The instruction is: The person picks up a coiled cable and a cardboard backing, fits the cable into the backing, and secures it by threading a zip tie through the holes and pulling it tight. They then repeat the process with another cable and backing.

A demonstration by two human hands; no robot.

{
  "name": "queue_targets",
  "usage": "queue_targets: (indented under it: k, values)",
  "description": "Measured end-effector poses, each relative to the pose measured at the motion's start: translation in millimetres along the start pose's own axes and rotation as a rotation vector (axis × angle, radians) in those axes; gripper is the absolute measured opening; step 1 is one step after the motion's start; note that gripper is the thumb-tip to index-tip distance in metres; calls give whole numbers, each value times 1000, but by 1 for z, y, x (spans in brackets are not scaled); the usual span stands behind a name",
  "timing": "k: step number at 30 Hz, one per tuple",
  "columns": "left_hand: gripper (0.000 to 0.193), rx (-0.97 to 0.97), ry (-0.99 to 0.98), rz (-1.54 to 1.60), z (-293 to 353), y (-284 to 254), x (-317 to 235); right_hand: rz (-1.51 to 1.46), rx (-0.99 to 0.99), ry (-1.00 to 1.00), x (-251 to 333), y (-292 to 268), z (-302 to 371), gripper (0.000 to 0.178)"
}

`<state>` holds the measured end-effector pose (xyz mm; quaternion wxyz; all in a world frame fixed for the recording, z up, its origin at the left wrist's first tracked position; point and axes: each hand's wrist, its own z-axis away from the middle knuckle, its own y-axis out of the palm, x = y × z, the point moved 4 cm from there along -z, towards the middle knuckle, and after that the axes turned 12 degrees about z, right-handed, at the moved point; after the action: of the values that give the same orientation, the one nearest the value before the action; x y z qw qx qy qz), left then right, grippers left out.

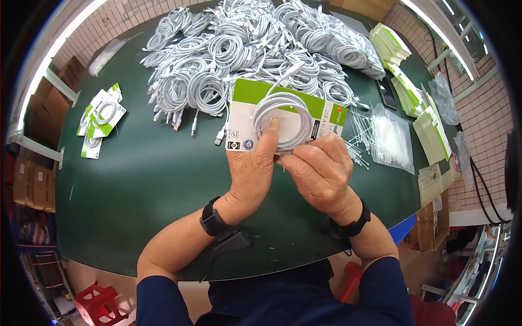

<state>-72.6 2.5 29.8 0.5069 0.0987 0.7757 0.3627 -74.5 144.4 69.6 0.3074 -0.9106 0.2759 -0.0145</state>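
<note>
Above the table's middle, my left hand (251,173) grips a green-and-white backing card (246,96) from below. Its thumb presses a coiled white USB cable (303,108) flat against the card's front. One cable end sticks up past the card's top edge. At the card's lower edge, just under the coil, my right hand (323,173) is closed in a pinch; what lies between its fingertips is too small and hidden to name. White cable ties (356,133) lie loose to the right of the card, beside a clear bag of cable ties (392,140).
A large heap of coiled white cables (234,49) covers the table's far side. Carded cables (102,117) lie at the left. Stacks of backing cards (432,136) line the right edge, near a dark phone (387,93). A black device (232,240) sits by my left wrist.
</note>
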Motion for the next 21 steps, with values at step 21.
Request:
queue_targets:
  k: [21]
  values:
    - [22, 87, 16, -44, 0, -6, -5, -123, -35, 27, 5, 12, 6, 30]
